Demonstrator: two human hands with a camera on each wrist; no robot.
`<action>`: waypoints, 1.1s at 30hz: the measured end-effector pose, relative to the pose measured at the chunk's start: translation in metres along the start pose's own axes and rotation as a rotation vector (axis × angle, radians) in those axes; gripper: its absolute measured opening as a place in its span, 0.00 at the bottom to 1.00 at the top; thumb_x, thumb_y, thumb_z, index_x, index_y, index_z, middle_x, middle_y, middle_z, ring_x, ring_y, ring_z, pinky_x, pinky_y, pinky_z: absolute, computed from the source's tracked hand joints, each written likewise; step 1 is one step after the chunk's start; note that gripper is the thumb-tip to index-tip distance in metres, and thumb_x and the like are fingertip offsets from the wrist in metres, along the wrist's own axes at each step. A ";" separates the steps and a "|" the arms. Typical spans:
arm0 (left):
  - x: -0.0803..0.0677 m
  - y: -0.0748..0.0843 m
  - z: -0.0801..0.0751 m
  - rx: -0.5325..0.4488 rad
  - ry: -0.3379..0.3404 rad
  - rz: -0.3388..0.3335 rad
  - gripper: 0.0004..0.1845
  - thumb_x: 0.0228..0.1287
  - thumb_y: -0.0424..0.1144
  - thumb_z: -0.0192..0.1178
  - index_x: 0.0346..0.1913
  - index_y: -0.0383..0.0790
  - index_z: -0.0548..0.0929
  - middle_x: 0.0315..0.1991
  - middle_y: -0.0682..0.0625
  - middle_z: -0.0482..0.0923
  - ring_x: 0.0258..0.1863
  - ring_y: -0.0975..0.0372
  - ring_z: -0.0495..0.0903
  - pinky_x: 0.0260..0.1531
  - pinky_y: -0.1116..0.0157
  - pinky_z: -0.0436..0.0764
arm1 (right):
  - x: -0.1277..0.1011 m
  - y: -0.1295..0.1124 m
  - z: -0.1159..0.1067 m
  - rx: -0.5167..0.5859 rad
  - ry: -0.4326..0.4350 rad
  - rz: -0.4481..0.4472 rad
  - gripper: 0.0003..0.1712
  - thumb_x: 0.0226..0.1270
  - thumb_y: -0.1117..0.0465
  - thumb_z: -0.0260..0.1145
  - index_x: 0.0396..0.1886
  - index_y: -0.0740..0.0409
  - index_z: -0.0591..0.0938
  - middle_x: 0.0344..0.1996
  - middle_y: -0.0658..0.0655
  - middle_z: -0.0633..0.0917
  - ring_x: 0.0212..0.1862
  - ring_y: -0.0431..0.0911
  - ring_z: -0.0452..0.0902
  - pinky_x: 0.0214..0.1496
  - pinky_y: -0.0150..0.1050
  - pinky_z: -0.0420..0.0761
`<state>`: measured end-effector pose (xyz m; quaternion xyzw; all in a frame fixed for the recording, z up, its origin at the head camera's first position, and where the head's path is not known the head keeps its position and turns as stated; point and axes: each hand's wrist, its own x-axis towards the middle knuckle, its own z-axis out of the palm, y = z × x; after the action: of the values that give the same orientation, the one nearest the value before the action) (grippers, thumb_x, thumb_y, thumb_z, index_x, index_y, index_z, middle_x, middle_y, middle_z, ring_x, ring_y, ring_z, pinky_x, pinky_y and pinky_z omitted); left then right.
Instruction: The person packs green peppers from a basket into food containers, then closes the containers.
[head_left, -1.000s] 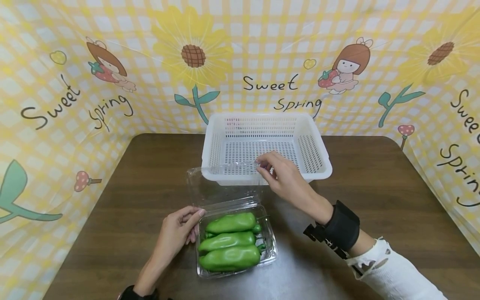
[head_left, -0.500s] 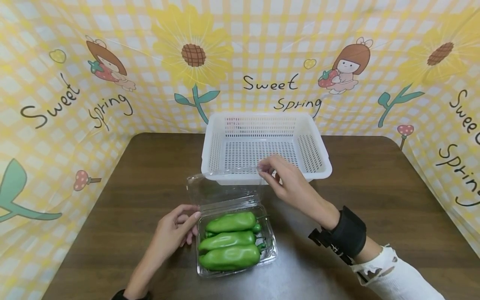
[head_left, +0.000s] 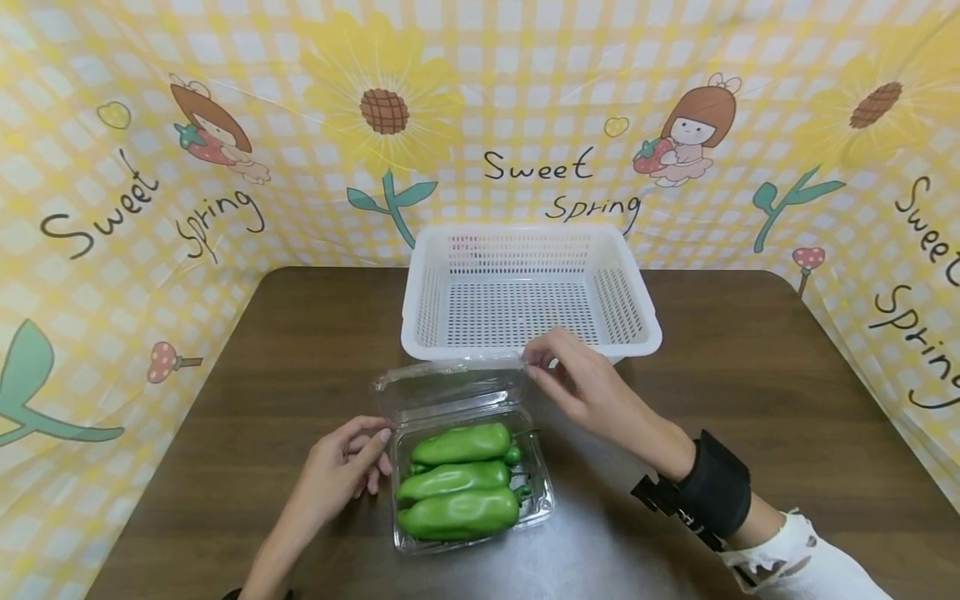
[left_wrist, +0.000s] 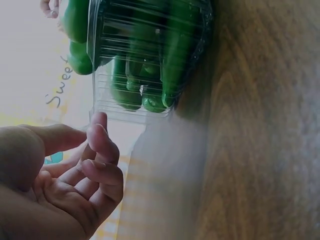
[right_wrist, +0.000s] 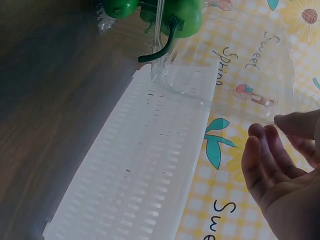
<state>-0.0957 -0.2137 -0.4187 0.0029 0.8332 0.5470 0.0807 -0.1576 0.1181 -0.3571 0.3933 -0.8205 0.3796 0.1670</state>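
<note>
A clear plastic clamshell box (head_left: 548, 510) stands on the table with several long green peppers (head_left: 459, 514) in its base. Its hinged lid (head_left: 450, 385) is raised and leans back toward the basket. At the lid's right corner, my right hand (head_left: 592, 385) pinches the edge between thumb and fingers; the right wrist view shows the thumb on the lid's edge (right_wrist: 274, 120). My left hand (head_left: 330, 471) is beside the box's back left corner, fingers loosely bent. In the left wrist view its fingertips (left_wrist: 100, 120) lie close to the box's corner; whether they touch is unclear.
A white perforated plastic basket (head_left: 414, 287) stands behind the box at the table's back edge. Yellow checked cloth (head_left: 525, 100) with flower prints surrounds the brown wooden table (head_left: 750, 358) at the back and sides.
The lid has come down and forward, with my right hand lowering along with it. My left hand has slid slightly left, its thumb off the box's rim. The box base and peppers stay put.
</note>
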 end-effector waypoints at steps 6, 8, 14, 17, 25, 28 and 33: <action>-0.002 0.002 0.004 -0.017 0.023 -0.033 0.17 0.79 0.44 0.48 0.55 0.35 0.79 0.24 0.44 0.83 0.14 0.61 0.77 0.12 0.65 0.75 | -0.012 -0.002 -0.002 0.054 -0.040 -0.050 0.10 0.67 0.70 0.60 0.46 0.56 0.77 0.40 0.49 0.79 0.38 0.36 0.72 0.34 0.31 0.79; -0.002 0.004 0.005 -0.004 0.021 -0.056 0.21 0.81 0.49 0.42 0.55 0.37 0.79 0.24 0.44 0.83 0.14 0.60 0.77 0.12 0.65 0.75 | -0.015 -0.004 -0.003 0.060 -0.051 -0.047 0.11 0.67 0.70 0.61 0.46 0.55 0.77 0.40 0.49 0.79 0.37 0.35 0.72 0.34 0.31 0.79; -0.003 0.013 0.005 0.103 0.000 -0.172 0.38 0.79 0.63 0.24 0.47 0.39 0.82 0.21 0.45 0.82 0.17 0.55 0.78 0.18 0.64 0.75 | -0.020 -0.011 -0.009 0.061 -0.092 0.008 0.09 0.70 0.65 0.63 0.48 0.52 0.78 0.42 0.46 0.79 0.40 0.36 0.73 0.38 0.32 0.79; -0.006 0.019 0.004 0.156 -0.018 -0.216 0.46 0.76 0.66 0.19 0.33 0.38 0.84 0.18 0.45 0.80 0.16 0.53 0.77 0.18 0.64 0.73 | -0.022 -0.014 -0.011 0.066 -0.106 0.029 0.08 0.72 0.65 0.61 0.48 0.52 0.79 0.44 0.45 0.79 0.42 0.35 0.74 0.42 0.31 0.80; -0.012 0.025 0.001 0.087 -0.082 -0.162 0.29 0.80 0.60 0.24 0.71 0.49 0.61 0.28 0.45 0.82 0.18 0.54 0.80 0.15 0.62 0.75 | -0.029 -0.017 -0.008 0.095 -0.066 -0.024 0.11 0.74 0.69 0.57 0.44 0.48 0.80 0.41 0.45 0.78 0.44 0.36 0.72 0.44 0.28 0.75; -0.015 0.026 -0.002 0.036 -0.109 -0.171 0.29 0.80 0.59 0.29 0.71 0.44 0.61 0.29 0.44 0.83 0.19 0.53 0.81 0.15 0.61 0.78 | -0.036 -0.019 -0.006 0.097 -0.047 -0.022 0.11 0.72 0.69 0.59 0.41 0.48 0.81 0.40 0.45 0.78 0.45 0.36 0.71 0.45 0.28 0.74; -0.020 0.022 -0.011 -0.115 -0.311 -0.175 0.33 0.81 0.57 0.27 0.75 0.36 0.45 0.37 0.40 0.82 0.26 0.49 0.85 0.21 0.55 0.85 | -0.047 -0.023 0.001 0.111 -0.012 -0.057 0.11 0.69 0.70 0.62 0.37 0.48 0.83 0.39 0.45 0.78 0.46 0.38 0.70 0.47 0.29 0.73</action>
<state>-0.0796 -0.2167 -0.3914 0.0103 0.7751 0.5777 0.2559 -0.1096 0.1324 -0.3733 0.4275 -0.7877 0.4172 0.1507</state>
